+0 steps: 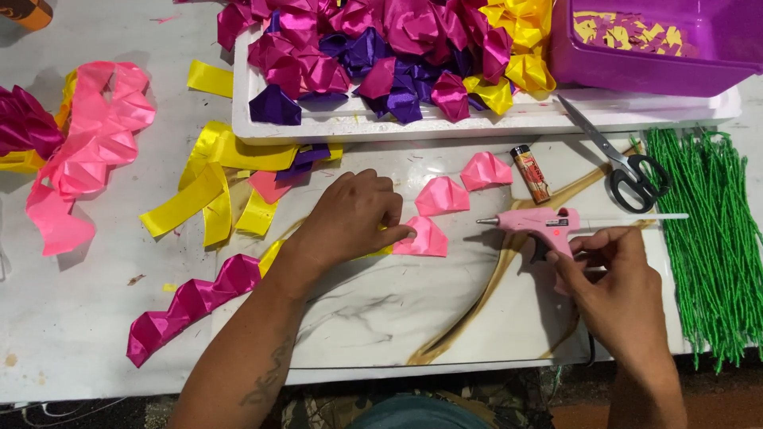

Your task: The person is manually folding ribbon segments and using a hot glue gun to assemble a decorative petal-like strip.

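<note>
My left hand (354, 216) rests on the white marbled board (397, 310), its fingertips pinching the left corner of a folded pink ribbon petal (427, 238). Two more pink petals (442, 195) (486, 170) lie just beyond it. My right hand (616, 286) grips the handle of a pink glue gun (534, 224), whose metal tip points left, a little short of the nearest petal. A white glue stick pokes out of the gun's back end.
A white tray (445, 123) heaped with magenta, purple and yellow folded ribbons is at the back. A purple tub (636, 67), scissors (624, 167), a lighter (529, 172) and green stems (711, 238) lie right. Yellow strips (203, 191) and pink chains (87, 151) lie left.
</note>
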